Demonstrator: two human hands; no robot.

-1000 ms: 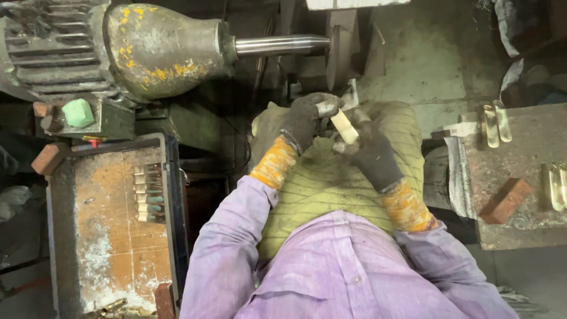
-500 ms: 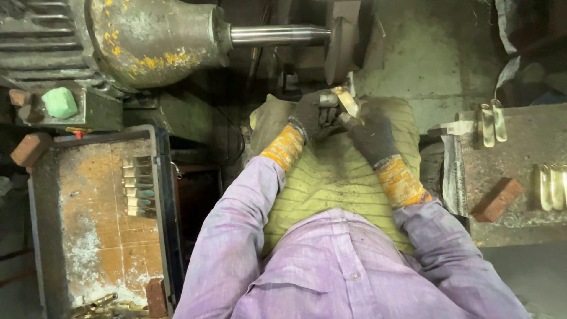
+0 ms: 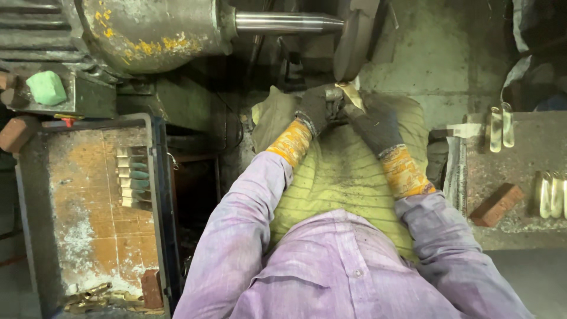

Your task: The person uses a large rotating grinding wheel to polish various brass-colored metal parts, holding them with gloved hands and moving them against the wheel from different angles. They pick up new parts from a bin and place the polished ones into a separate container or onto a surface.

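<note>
Hands have risen toward twelve o'clock: left hand [image 3: 316,112] and right hand [image 3: 372,124] clamp brass piece [image 3: 352,93] against buffing wheel [image 3: 353,44], so polishing appears begun.

Gloved hands [image 3: 345,115], brass piece [image 3: 353,94], wheel [image 3: 352,44]

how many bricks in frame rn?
3. One brick lies at the left edge beside the tray, one stands at the tray's bottom right corner, and one lies on the right bench. More may be hidden behind the person or machine.
</note>
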